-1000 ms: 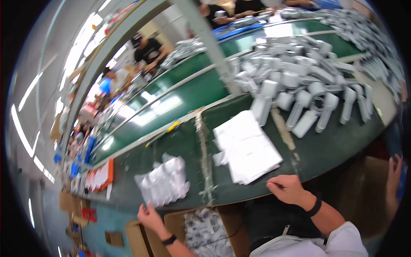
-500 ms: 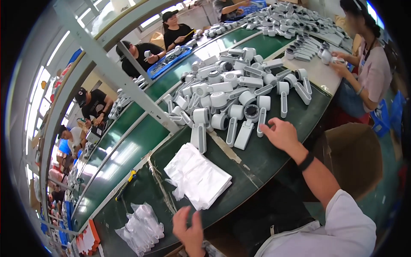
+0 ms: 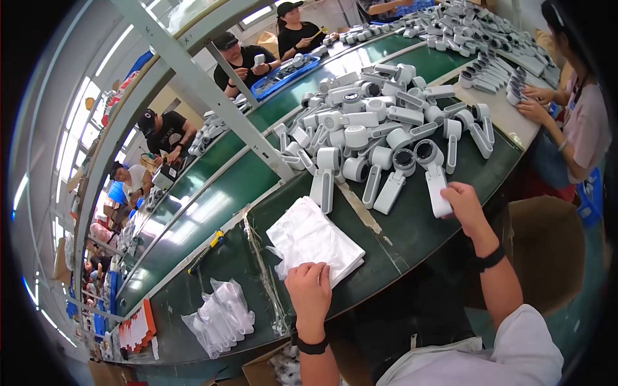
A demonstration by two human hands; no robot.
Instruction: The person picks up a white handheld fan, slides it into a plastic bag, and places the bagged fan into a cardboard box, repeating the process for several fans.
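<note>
My right hand [image 3: 465, 207] is closed on the handle end of a white handheld device [image 3: 436, 183] with a round, dark-ringed head. Its head points away from me, in front of the pile. My left hand [image 3: 310, 296] has its bent fingers together at the near edge of a stack of thin white plastic bags [image 3: 315, 235], touching the top one. How firmly it pinches the bag is hard to see. Beyond both hands lies a big heap of similar white devices [image 3: 367, 122], several of them with handles toward me.
Left of the bags lie clear-wrapped white parts [image 3: 222, 315], a yellow-black cutter [image 3: 209, 249] and an orange-edged box [image 3: 138, 328]. A metal post [image 3: 212, 96] rises by the green conveyor [image 3: 193, 212]. Cardboard boxes [image 3: 544, 251] stand below the table edge. A co-worker [image 3: 579, 122] sits at the right.
My right hand has taken hold of one device by its handle and drawn it out from the pile toward me. My left hand has moved up and right onto the bags. The view has shifted.
</note>
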